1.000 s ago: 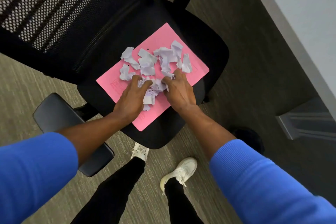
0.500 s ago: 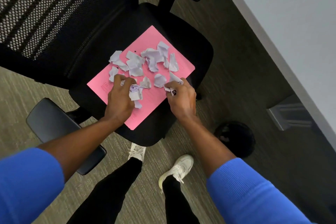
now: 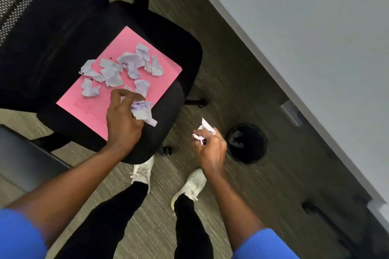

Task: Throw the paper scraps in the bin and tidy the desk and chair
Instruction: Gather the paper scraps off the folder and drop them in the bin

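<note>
Both hands clench paper scraps; the right hand [image 3: 210, 149] should reach fully over the bin [image 3: 246, 143] before releasing; the left hand [image 3: 124, 120] follows.

floor: grey-brown striped carpet [image 3: 263, 185] | upper right: pale grey surface [image 3: 305, 27] with lighter edge

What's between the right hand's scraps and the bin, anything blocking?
Nothing visible. The right hand holds its scraps over bare carpet, just beside the open black bin. The chair sits on the other side, out of that path.
</note>
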{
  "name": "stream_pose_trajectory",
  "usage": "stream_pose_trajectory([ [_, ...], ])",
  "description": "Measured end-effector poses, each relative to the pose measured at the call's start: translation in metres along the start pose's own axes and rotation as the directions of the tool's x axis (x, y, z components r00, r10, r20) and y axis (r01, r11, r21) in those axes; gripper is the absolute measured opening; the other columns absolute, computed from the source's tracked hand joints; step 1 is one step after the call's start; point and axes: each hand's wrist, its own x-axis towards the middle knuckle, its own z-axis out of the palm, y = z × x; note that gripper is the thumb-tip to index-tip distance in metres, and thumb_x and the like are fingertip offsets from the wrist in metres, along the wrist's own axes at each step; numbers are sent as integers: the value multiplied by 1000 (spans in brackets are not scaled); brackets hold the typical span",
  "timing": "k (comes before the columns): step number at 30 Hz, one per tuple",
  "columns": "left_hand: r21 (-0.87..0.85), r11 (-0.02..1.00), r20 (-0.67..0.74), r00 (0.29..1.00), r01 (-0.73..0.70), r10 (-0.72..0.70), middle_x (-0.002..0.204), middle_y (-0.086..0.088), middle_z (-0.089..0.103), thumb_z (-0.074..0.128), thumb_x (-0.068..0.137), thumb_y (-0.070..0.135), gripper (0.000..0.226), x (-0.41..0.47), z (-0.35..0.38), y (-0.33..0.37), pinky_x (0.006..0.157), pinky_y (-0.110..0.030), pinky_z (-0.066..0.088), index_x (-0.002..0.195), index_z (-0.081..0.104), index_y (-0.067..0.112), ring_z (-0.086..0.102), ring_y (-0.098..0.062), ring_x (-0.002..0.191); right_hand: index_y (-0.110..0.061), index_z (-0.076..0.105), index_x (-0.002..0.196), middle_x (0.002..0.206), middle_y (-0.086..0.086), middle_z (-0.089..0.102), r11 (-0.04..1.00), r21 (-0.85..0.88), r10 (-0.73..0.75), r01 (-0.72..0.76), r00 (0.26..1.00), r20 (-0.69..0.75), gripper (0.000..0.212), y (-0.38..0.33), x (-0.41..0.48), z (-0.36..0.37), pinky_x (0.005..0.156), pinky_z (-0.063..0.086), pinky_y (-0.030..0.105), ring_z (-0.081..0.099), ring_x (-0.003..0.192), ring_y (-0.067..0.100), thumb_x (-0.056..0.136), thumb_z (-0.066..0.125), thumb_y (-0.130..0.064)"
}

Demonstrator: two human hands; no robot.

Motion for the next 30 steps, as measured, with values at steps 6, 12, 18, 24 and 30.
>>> stream_pose_trajectory([
  [6, -133, 989, 194, 977, -64, 89, 119, -12, 56, 73, 64, -17, 51, -34, 76, 56, 76, -11, 40, 110, 74, 6, 61, -20, 98, -23, 84, 105, 115, 2, 71, 992, 13, 128, -128, 991, -50, 29, 67, -15, -33, 85, 59, 34, 68, 90, 15, 83, 79, -5],
  [12, -152, 982, 370, 915, -108, 158, 117, -8, 54, 70, 66, -16, 51, -55, 172, 90, 76, -25, 47, 109, 75, 10, 57, -16, 90, -24, 84, 106, 110, 3, 79, 978, -18, 203, -206, 973, -110, 28, 134, -5, -59, 86, 58, 33, 72, 89, 20, 82, 79, -8],
  [18, 38, 986, 566, 817, -160, 110, 115, -10, 68, 76, 80, -1, 39, -73, 272, 110, 94, -38, 53, 114, 77, 17, 67, -30, 105, -19, 84, 97, 104, 5, 82, 961, -29, 267, -274, 953, -141, 25, 211, 23, -62, 93, 57, 35, 75, 100, 25, 81, 73, -4],
  [24, -115, 965, 498, 827, -235, 261, 104, -25, 73, 71, 72, -7, 33, -87, 371, 108, 81, -43, 59, 100, 81, 7, 75, -44, 89, -17, 83, 81, 85, 6, 81, 960, -91, 241, -266, 945, -220, 17, 273, 50, -55, 68, 56, 36, 76, 78, 29, 75, 68, -18],
  [30, -302, 933, 436, 842, -195, 317, 106, -23, 78, 71, 73, -4, 33, -91, 422, 115, 90, -35, 53, 103, 82, 3, 73, -37, 101, -17, 85, 91, 90, 5, 82, 917, -93, 368, -389, 912, -184, 13, 321, 84, -46, 67, 44, 21, 75, 84, 25, 80, 79, -13],
])
